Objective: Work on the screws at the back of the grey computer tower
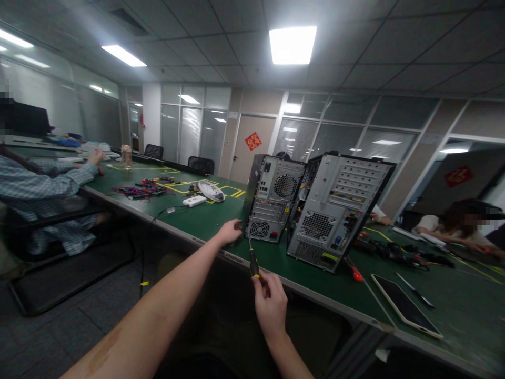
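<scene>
My right hand (pixel 271 301) is closed around the lower end of a screwdriver (pixel 254 263) with a black and yellow handle. The screwdriver's shaft points up toward the lower left corner of the smaller computer tower (pixel 272 197), whose back panel faces me. Whether its tip touches the case, I cannot tell. Beside that same corner, my left hand (pixel 231 232) is low over the table edge, fingers loosely bent and apart, holding nothing visible. A larger computer tower (pixel 339 210) stands tilted in view just to the right, its back panel also toward me.
On the green table (pixel 189 223) lie a tangle of cables (pixel 140 190), a white power strip (pixel 194 201) and a round white fan-like part (pixel 211 190). A phone (pixel 406 305), a pen-like tool (pixel 416 290) and a red-handled tool (pixel 357 275) lie right. People sit at both sides.
</scene>
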`<control>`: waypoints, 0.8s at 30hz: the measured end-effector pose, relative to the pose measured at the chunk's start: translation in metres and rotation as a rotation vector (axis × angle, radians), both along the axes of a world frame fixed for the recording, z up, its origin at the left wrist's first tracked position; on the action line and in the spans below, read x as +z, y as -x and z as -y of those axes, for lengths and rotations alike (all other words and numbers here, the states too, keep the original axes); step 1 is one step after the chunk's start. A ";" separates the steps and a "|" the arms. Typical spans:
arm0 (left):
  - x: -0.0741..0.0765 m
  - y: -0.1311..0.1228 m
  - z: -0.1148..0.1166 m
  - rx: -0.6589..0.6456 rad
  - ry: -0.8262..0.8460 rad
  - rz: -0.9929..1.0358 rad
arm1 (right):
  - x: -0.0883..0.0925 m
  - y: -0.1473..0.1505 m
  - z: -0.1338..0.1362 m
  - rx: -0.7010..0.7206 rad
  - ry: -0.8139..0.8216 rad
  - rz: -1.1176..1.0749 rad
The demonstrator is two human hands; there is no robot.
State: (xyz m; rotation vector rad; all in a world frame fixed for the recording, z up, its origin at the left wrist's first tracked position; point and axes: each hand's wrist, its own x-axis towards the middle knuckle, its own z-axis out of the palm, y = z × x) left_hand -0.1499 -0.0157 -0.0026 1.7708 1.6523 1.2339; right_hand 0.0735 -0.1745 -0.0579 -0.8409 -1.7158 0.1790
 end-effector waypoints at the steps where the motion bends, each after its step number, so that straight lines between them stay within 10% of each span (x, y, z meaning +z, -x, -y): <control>1: 0.000 0.000 0.000 -0.003 0.000 0.001 | 0.000 0.000 0.000 0.005 -0.005 -0.007; 24: -0.002 0.001 -0.002 0.000 -0.002 -0.013 | -0.003 0.000 -0.002 -0.010 0.038 -0.040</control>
